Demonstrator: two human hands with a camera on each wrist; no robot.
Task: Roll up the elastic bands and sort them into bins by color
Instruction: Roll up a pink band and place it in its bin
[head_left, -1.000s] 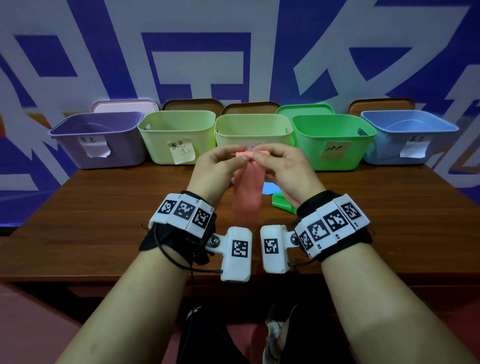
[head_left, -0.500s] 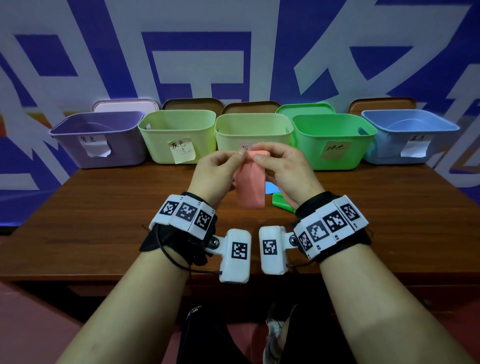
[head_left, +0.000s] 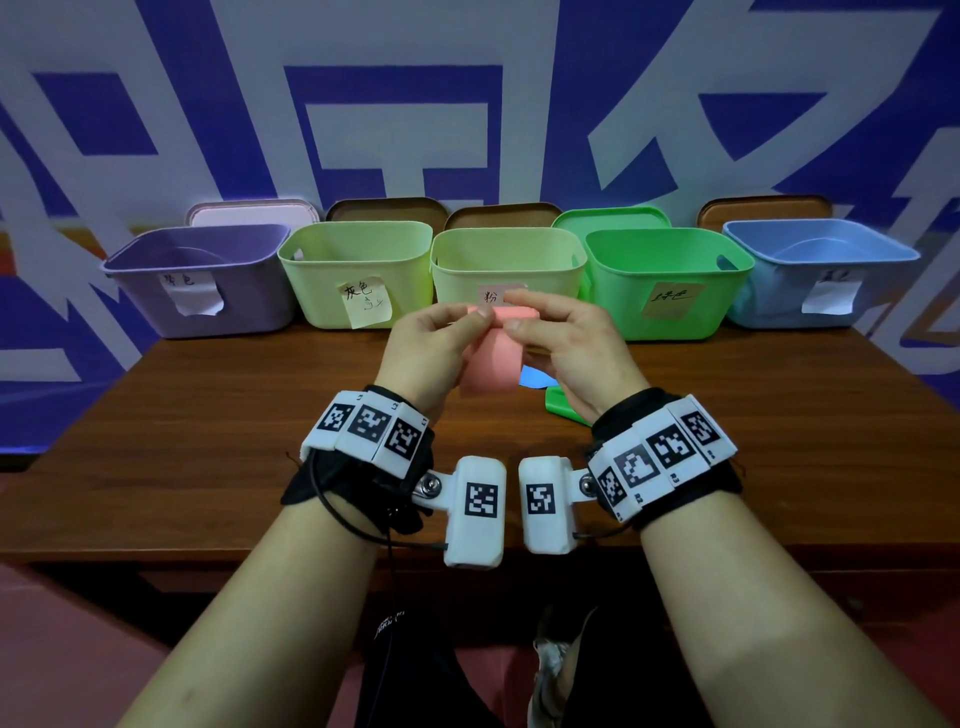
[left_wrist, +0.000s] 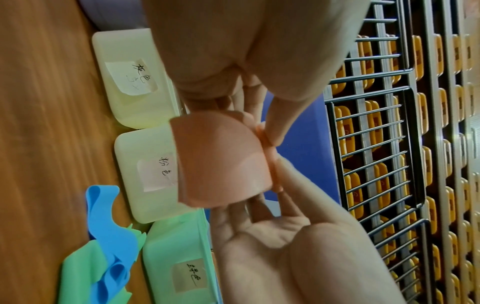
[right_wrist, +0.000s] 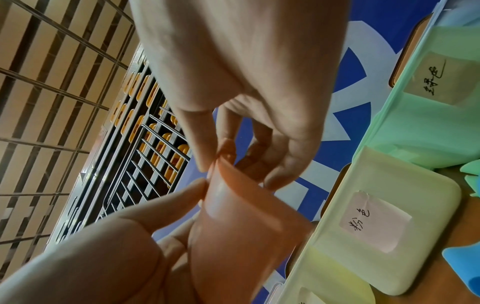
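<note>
Both hands hold a pink elastic band (head_left: 493, 358) up in the air in front of the bins. My left hand (head_left: 478, 317) and my right hand (head_left: 511, 318) pinch its rolled top edge between thumb and fingers, and the loose tail hangs down between the palms. The wrist views show the pink band (left_wrist: 221, 162) (right_wrist: 241, 222) curling at the pinched top. A blue band (left_wrist: 109, 242) and a green band (left_wrist: 83, 273) lie tangled on the wooden table (head_left: 208, 426) under my right hand. The pale bin labelled pink (head_left: 506, 260) stands just behind the hands.
A row of bins lines the far table edge: purple (head_left: 208, 280), pale green (head_left: 358, 265), bright green (head_left: 660, 280), light blue (head_left: 821, 270). Lids lean against the wall behind them. The near table edge lies under my wrists.
The hanging tail of the pink band has grown shorter as its top has been rolled up between the fingers. Both hands stay at about the same spot.
</note>
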